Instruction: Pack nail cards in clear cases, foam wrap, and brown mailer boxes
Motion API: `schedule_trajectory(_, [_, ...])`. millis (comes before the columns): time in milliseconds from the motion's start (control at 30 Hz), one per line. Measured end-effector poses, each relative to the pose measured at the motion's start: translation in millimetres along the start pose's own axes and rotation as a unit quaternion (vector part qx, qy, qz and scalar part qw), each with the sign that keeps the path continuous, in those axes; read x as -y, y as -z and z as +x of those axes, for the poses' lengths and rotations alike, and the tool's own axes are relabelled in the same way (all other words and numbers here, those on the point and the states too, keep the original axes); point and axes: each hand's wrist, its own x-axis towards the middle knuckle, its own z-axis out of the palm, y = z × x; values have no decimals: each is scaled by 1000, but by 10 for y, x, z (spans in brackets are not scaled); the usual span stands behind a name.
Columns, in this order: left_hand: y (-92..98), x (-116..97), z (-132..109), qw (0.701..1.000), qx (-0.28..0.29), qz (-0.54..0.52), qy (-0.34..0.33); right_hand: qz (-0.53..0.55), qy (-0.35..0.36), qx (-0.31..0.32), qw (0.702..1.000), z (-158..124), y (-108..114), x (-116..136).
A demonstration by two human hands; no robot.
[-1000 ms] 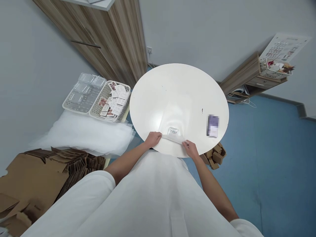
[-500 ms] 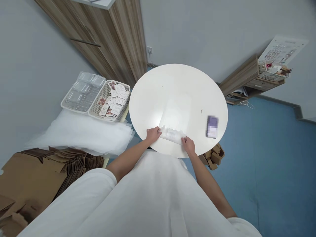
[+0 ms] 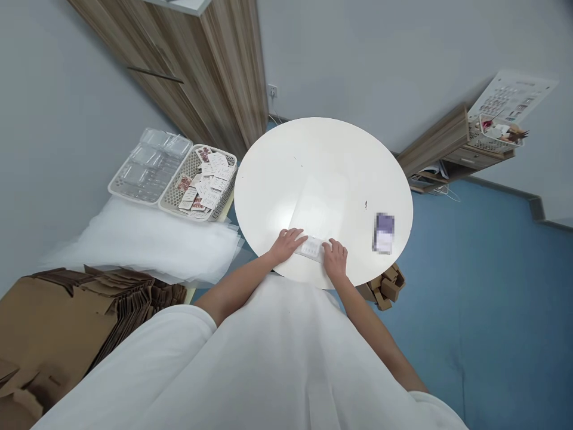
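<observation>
A thin translucent white sheet (image 3: 322, 203) lies on the round white table (image 3: 273, 167), reaching from its near side toward the middle. Across the sheet's near end is a small clear packet with a printed white card (image 3: 311, 246), partly covered by the sheet's edge. My left hand (image 3: 286, 246) rests on the packet's left end, fingers stretched out and palm down. On the other end lies my right hand (image 3: 335, 258), its fingers also extended over the sheet. Neither hand is closed around anything.
To the left stand a basket of clear plastic cases (image 3: 147, 164) and a basket of printed cards (image 3: 203, 188). Stacked white sheets (image 3: 165, 242) and folded cardboard boxes (image 3: 67, 322) lie nearer. A blurred purple-and-white item (image 3: 384, 233) sits on the table's right. Small cartons (image 3: 387, 286) are below.
Both hands have shifted from pinching the sheet's near corners to lying with extended fingers over the packet's ends. They are closer together, and the sheet's near edge now lies flatter.
</observation>
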Motion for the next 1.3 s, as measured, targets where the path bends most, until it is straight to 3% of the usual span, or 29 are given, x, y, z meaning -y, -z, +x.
schedule_trajectory(100, [17,-19,37,997,38,-27,-66,7,70,39,997,6,11,15])
schedule_trajectory(467, [9,31,93,985,98,-106,-92,78,103,123,984,24,99,-43])
schedule_trajectory(633, [-32,-3,189,986,110,-115,-59,88,88,123,985,85,103,-4])
schedule_trajectory(767, [51,-55,184,982,111,-148,-25,111,88,138,980,78,210,16])
schedule_trajectory(967, [172,-107,146,970,156,-184,15,154,92,169,969,57,393,8])
schedule_trajectory(1133, [226,-88,205,965,123,-224,60,175,62,148,971,197,465,-37])
schedule_trajectory(1300, [287,93,280,939,139,-303,89,271,-19,228,935,417,495,-137])
